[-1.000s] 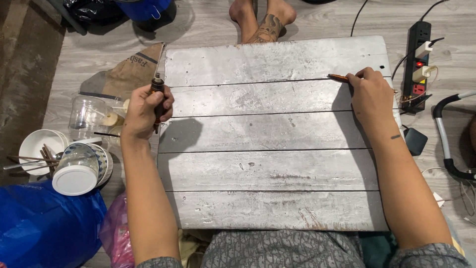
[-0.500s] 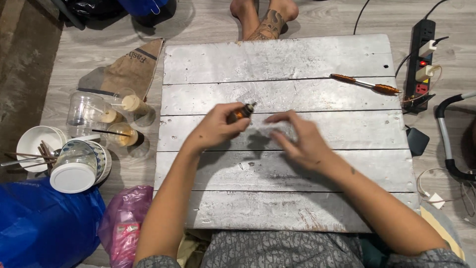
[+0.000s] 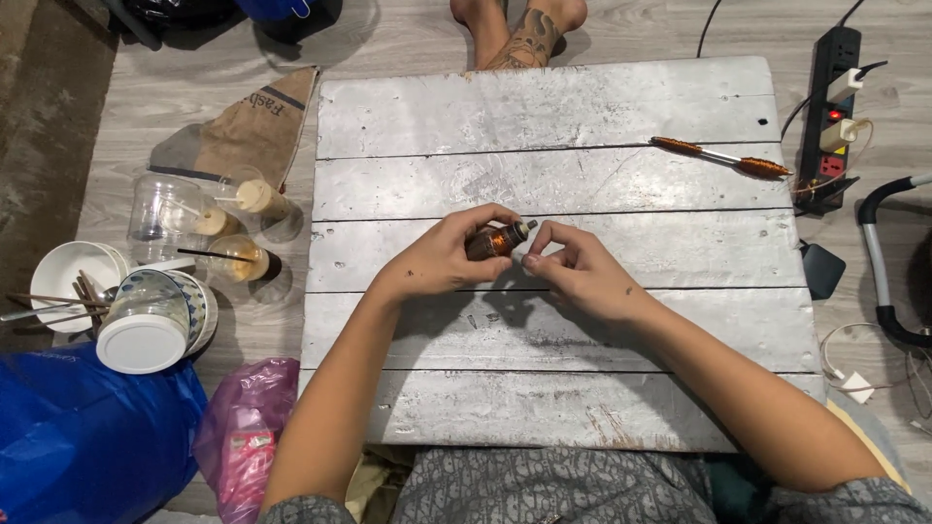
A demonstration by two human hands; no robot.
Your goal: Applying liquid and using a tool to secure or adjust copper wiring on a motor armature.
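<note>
- Two bare hands meet over the middle of the silver-painted wooden plank table [image 3: 582, 107], which lies low over the grey floorboards [image 3: 175, 107].
- The left hand [image 3: 442, 262] wraps its grip around a small copper-wound coil with a dark tip [image 3: 497, 239], holding it level and steady above the table's middle plank.
- The right hand [image 3: 573, 272] brings thumb and forefinger together in a narrow pinch just at the coil's tip, touching or all but touching it; whether a thin wire runs between the fingers is too fine to tell. One hand steadies while the other works the end, which seems to be why they sit so close.
- A long thin tool with orange-wound ends [image 3: 720, 157] lies on the far right of the table, well apart from both hands, set aside within reach.
- Off the table's left edge stand clear plastic cups [image 3: 184, 218], a stack of white bowls with a lidded tub [image 3: 146, 320], a blue plastic bag [image 3: 87, 437] and a pink plastic bag [image 3: 243, 442].
- A black power strip [image 3: 835, 107] lies on the floor at the far right.
</note>
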